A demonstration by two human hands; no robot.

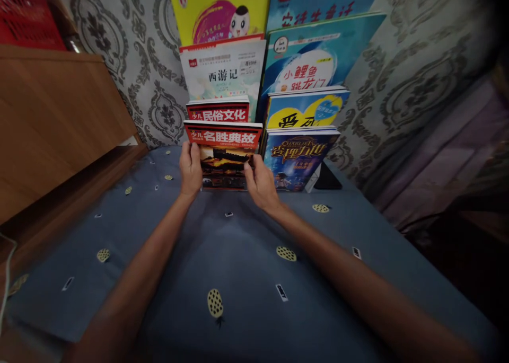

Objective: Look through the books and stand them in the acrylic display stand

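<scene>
Between my two hands stands a book with a red title band and a dark golden picture (222, 161), at the front of the left column of books. My left hand (191, 167) grips its left edge, thumb on the front cover. On its right edge my right hand (260, 180) is closed, thumb also on the cover. Close behind it rises another red-banded book (218, 112), then a pale book (225, 69) and a tall yellow one (222, 8). Beside my right hand, a dark blue book (298, 159) fronts the right column.
Behind the dark blue book are a yellow-and-blue book (306, 108) and a teal book (326, 50). A black flat object (329, 177) lies to their right. Patterned wallpaper (159, 87) backs everything. A wooden cabinet (51, 124) borders the blue pineapple-print cloth (167, 299) on the left.
</scene>
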